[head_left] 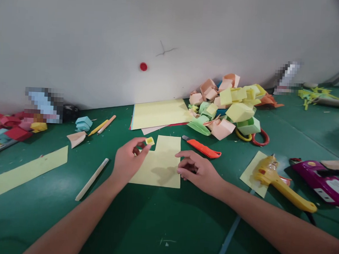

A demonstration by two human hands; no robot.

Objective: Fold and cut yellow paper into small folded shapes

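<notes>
Over the green tabletop [130, 223], the right hand [199, 170] curls loosely, thumb and fingers parted, by the right edge of a pale-yellow, notched paper sheet [168, 153], while the left hand [129, 157], well apart from it, pinches a small, bright-yellow folded paper piece [149, 141] above the sheet's far left part. Just beyond on the right lies an orange-handled utility knife [205, 148], and farther off a heap of pastel folded-paper shapes [240, 111].

From afar I have the left hand [130, 157] pinched, the right hand [199, 170] loosely curled, both forearms [90, 206] angling inward.
</notes>
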